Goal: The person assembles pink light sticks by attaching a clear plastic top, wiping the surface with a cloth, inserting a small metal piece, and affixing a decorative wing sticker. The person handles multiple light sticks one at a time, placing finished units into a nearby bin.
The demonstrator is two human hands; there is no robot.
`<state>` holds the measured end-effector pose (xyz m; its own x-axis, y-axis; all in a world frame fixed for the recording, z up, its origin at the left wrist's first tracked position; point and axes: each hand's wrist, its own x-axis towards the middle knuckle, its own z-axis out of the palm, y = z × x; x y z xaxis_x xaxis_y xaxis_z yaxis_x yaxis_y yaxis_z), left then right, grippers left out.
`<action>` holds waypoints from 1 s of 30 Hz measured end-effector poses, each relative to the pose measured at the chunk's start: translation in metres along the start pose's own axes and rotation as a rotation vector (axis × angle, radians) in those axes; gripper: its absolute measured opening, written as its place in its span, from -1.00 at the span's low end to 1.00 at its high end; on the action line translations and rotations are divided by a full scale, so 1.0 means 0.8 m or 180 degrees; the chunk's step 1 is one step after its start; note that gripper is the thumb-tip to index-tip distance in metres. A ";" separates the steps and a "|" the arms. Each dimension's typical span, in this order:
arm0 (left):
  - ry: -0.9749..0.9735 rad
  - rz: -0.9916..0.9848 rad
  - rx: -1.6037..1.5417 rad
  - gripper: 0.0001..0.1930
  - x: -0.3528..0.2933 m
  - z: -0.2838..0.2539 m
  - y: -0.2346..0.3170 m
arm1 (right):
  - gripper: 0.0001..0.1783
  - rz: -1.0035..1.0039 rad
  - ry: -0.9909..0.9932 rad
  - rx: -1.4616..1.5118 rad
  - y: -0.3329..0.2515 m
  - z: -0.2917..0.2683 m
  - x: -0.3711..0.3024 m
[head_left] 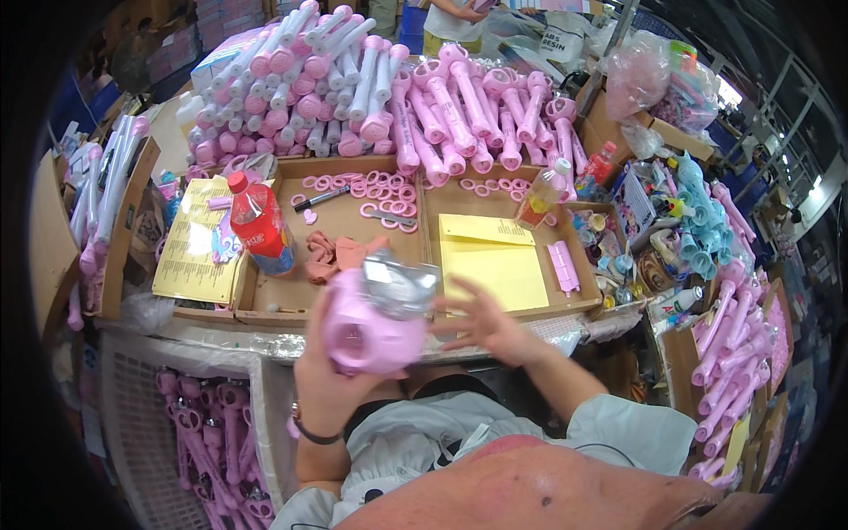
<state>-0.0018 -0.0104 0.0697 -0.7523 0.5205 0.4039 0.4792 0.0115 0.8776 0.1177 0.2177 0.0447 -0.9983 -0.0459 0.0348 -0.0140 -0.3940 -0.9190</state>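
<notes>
My left hand [316,382] is raised over my lap, its fingers wrapped round a pink plastic toy piece [375,334]. A round opening shows in the pink body, and a shiny silver part [399,284] sits at its top. To the right of the piece, my right hand [484,325] has its fingers spread and holds nothing; it is a little blurred and apart from the toy. Behind the toy, a crumpled orange-brown cloth or glove [334,258] lies in the cardboard tray [281,299], with pink rings [389,190] and a black marker [321,198] farther back.
Yellow paper [495,269] lies right of centre. Soft-drink bottles stand at left [260,225] and right [541,196]. Pink wands [455,106] and white-and-pink tubes [296,84] are piled behind. A white crate [132,397] at lower left holds several pink wands.
</notes>
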 end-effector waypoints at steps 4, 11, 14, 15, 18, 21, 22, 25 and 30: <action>-0.0253 0.1294 0.1647 -0.23 0.023 0.032 0.018 | 0.30 -0.0188 -0.0317 -0.0257 -0.070 -0.012 -0.019; -0.0623 0.2520 0.2671 -0.51 0.037 0.048 0.030 | 0.14 -0.0014 0.0272 -0.1557 -0.040 0.009 -0.037; -0.0592 0.2698 0.3137 -0.55 0.033 0.058 0.023 | 0.01 0.0319 0.0935 -0.0050 0.001 0.012 -0.043; -0.0466 0.2700 0.3166 -0.55 0.032 0.062 0.019 | -0.15 0.0375 0.0902 0.0155 0.010 0.011 -0.047; 0.0141 0.2515 0.2812 -0.57 0.035 0.068 0.001 | -0.25 0.0396 0.1045 0.1266 0.020 0.004 -0.051; 0.0854 0.2119 0.1929 -0.71 0.042 0.070 -0.017 | -0.36 -0.0086 0.1466 0.1572 -0.023 -0.009 -0.054; 0.0677 0.1962 0.1870 -0.75 0.041 0.065 -0.023 | -0.42 -0.0341 0.2416 0.1241 -0.049 -0.012 -0.062; 0.0099 0.1601 0.1862 -0.86 0.039 0.042 -0.046 | -0.53 -0.1057 0.2520 0.1217 -0.164 -0.056 -0.057; 0.0129 0.1356 0.2055 -0.90 0.053 0.029 -0.099 | -0.60 -0.1519 0.3138 0.0399 -0.301 -0.175 0.018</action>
<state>-0.0611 0.0308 0.0109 -0.4539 0.5602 0.6930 0.8902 0.3193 0.3249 0.0986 0.4406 0.2114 -0.4993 0.8664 -0.0043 -0.4598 -0.2692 -0.8462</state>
